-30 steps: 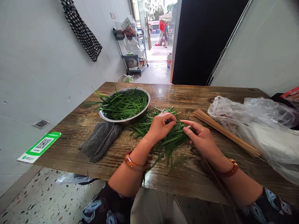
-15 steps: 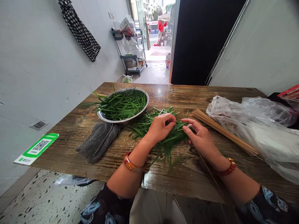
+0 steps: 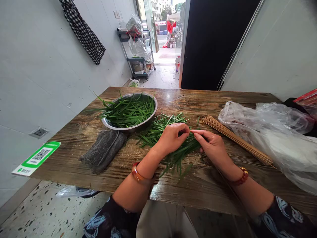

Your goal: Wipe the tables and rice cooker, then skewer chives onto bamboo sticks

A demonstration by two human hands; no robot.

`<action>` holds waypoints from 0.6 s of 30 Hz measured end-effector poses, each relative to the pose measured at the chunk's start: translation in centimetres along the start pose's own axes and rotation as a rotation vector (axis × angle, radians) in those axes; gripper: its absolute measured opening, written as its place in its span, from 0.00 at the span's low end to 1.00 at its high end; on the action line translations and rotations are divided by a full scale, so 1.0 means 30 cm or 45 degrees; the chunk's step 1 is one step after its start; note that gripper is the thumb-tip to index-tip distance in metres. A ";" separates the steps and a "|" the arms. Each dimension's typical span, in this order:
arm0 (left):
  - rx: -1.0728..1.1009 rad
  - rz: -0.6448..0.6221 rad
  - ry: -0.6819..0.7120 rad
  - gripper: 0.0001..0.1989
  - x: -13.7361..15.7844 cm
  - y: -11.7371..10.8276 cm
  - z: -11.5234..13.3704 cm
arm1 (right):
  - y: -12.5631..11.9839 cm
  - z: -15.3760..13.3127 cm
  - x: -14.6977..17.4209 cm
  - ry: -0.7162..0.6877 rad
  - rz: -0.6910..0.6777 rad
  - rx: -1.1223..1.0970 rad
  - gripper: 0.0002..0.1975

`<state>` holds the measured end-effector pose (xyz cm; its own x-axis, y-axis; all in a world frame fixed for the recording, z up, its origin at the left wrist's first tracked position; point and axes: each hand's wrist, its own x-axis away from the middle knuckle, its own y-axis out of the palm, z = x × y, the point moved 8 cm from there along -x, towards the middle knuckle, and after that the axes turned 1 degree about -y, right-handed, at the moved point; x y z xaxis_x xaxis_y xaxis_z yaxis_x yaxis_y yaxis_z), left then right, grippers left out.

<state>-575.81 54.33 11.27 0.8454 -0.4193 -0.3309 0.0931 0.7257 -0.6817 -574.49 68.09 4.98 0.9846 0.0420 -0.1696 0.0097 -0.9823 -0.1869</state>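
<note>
On the table in front of me lies a loose pile of cut garlic chives, with both my hands above it. My left hand is closed in a pinch; what its fingertips grip is hidden. My right hand pinches a thin bamboo skewer, whose shaft runs back under the wrist toward the table's front edge. The fingertips of the two hands meet over the chives. Behind the pile to the left, a metal basin is heaped with more chives.
A bundle of bamboo skewers lies right of my hands, beside clear plastic bags. A dark grey mesh cloth sits before the basin. At the wooden table's left edge is a green QR-code card. Beyond stands a cart.
My hands have come together: the fingertips, apart before, now touch. My left hand has moved slightly right and down. The pile and basin stay where they were.
</note>
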 end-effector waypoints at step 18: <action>0.324 0.388 -0.198 0.03 0.003 -0.113 -0.060 | 0.026 -0.009 0.005 -0.006 -0.068 0.034 0.18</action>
<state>-577.00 50.85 12.37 0.9217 -0.0919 -0.3770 -0.0629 0.9233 -0.3790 -574.29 67.29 5.07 0.9819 0.0954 -0.1634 0.0577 -0.9735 -0.2215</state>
